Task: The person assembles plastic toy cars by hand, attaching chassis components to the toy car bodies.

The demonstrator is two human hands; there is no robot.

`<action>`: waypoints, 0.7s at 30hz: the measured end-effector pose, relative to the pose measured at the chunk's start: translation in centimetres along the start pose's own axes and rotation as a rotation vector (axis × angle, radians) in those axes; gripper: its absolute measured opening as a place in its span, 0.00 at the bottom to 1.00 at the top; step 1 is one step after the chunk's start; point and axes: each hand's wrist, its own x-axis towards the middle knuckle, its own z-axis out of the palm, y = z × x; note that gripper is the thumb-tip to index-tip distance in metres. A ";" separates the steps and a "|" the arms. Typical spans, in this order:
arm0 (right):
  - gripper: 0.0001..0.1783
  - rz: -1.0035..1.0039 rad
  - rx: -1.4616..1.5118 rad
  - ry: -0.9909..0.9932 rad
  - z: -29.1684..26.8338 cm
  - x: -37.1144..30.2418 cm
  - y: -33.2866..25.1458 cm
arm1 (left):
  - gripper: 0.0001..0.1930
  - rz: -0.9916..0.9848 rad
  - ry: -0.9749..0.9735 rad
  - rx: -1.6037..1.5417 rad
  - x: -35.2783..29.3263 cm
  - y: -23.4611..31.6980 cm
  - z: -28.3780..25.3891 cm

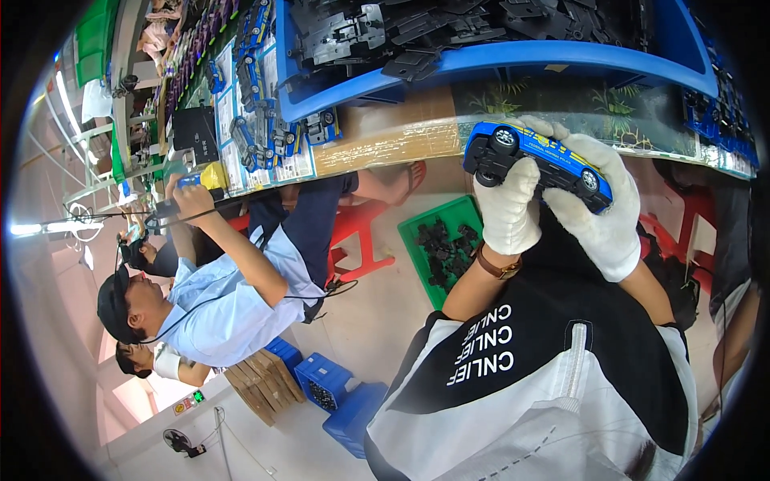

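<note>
A blue toy car (pixel 553 160) with a yellow-marked side and silver-hubbed wheels is held up near the table's front edge. Its black underside is turned partly toward me. My left hand (pixel 510 204), in a white glove, grips the car's left part by the black base. Around the right end wraps my right hand (pixel 601 200), gloved in white too, its fingers over the far side. Part of the car's body is hidden behind the gloves.
Beyond my hands stands a blue bin (pixel 497 68) heaped with black plastic parts. More toy cars (pixel 261 128) lie on the table at left. A green tray (pixel 441 248) of black parts is below. A co-worker (pixel 233 297) in light blue works at left; blue crates (pixel 345 401) sit on the floor.
</note>
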 end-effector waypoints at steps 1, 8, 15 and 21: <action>0.29 0.034 0.026 -0.001 0.0 -0.1 0.2 | 0.22 0.003 0.002 -0.001 0.0 -0.2 0.0; 0.28 0.102 0.038 -0.022 0.5 -0.2 0.3 | 0.20 0.028 0.004 0.002 0.1 -0.1 -0.4; 0.28 0.096 0.056 -0.009 0.6 -0.3 -0.2 | 0.23 -0.012 -0.006 -0.038 -0.1 -0.2 -0.4; 0.24 0.150 0.095 -0.093 0.4 -0.6 0.3 | 0.18 0.034 0.038 0.094 -0.2 -0.2 -0.2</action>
